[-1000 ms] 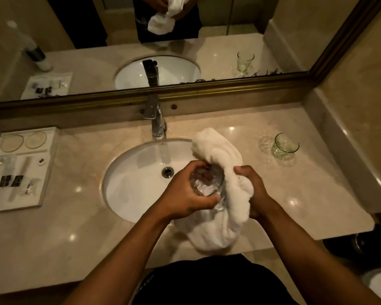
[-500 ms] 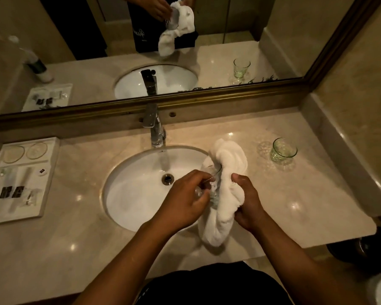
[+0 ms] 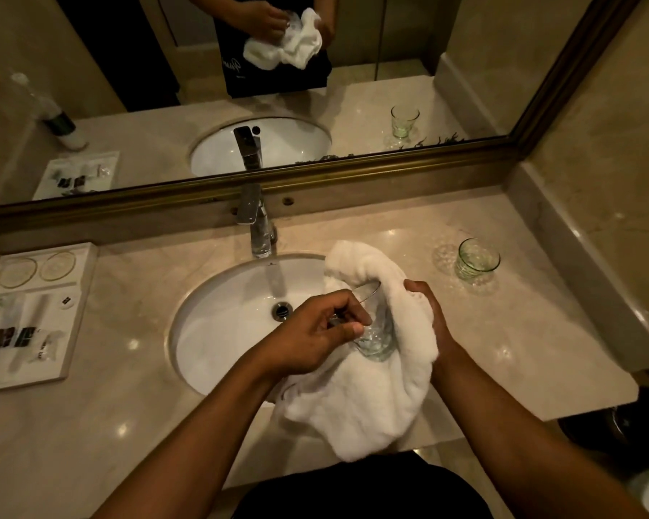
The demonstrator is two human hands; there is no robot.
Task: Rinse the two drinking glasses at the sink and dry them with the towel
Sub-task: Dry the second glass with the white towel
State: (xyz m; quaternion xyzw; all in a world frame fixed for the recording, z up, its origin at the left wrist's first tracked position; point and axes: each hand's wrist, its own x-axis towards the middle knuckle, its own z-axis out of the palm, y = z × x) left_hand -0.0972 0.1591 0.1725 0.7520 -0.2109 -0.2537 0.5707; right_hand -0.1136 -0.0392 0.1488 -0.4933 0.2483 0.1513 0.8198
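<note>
Over the sink (image 3: 218, 324), the left hand (image 3: 315, 331) pinched the clear glass (image 3: 377, 337); the right hand (image 3: 429, 312) clutched the white towel (image 3: 371, 402) around it. The second glass (image 3: 476, 258) stood far right.

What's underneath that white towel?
The towel wraps a clear drinking glass, whose near side and rim show. The left hand grips the glass; the right hand holds the towel. The glass's far side and the right palm are covered.
</note>
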